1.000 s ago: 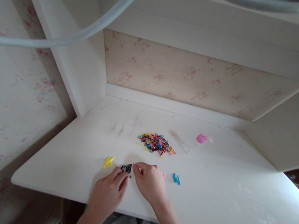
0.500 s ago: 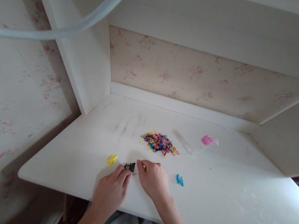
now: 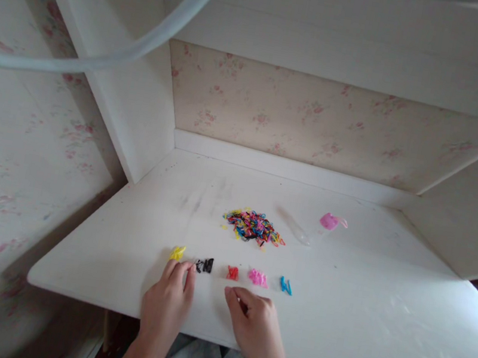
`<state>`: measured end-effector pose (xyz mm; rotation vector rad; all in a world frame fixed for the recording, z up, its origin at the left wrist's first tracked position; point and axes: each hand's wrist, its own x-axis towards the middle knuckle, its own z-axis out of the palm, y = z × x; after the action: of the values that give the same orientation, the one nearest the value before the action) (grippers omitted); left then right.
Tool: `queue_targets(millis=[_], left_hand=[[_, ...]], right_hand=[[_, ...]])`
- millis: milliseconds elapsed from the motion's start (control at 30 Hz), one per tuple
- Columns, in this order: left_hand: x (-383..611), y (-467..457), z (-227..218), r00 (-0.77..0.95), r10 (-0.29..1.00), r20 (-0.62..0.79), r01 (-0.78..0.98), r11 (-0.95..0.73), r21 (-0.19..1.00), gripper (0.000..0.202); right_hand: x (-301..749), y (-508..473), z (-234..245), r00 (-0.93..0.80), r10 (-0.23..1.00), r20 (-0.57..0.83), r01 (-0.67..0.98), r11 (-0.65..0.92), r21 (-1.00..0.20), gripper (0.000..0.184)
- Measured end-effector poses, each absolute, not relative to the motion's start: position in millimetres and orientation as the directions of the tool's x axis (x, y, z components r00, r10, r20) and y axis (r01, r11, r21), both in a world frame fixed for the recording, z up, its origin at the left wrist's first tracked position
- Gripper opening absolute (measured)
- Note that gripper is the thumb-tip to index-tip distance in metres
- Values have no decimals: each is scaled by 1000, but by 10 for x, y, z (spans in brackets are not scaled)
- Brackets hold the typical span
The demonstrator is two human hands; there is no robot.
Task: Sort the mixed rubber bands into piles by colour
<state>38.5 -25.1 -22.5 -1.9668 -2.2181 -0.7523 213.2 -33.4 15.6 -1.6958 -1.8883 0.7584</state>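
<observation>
My left hand [image 3: 168, 298] rests on the desk, thumb and forefinger pinched together just left of a small pile of black rubber bands [image 3: 206, 265]. Its other fingertips lie just below a yellow bunch of bands [image 3: 177, 253]. My right hand [image 3: 256, 322] is curled, its thumb and forefinger pressed together below a red pile [image 3: 232, 272] and a pink pile [image 3: 258, 277]. Whether either pinch holds a band is too small to make out. Blue bands [image 3: 286, 285] lie farther right in the same row.
Behind the row is a large mixed heap of coloured bands [image 3: 254, 227]. A clear, elongated plastic piece [image 3: 294, 226] and a pink item with a loop [image 3: 330, 220] lie to its right on the white desk [image 3: 362, 319]. A pale curved tube [image 3: 152, 38] crosses the upper left.
My right hand has drawn back toward the desk's front edge, uncovering the red and pink piles. My left hand has shifted left, away from the black bands.
</observation>
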Motion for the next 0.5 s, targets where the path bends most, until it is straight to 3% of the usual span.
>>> queue_targets(millis=[233,500], left_hand=[[477,-200,-153,-227,927,298,966,176,187,21],[606,-111,-74,-202,955,216,956,145,253,22]], right_hand=[[2368,-612,-28,-72,996,-55,612,0,-791,47],[2410,-654,-148,-88,996,19,672,73,-737,44]])
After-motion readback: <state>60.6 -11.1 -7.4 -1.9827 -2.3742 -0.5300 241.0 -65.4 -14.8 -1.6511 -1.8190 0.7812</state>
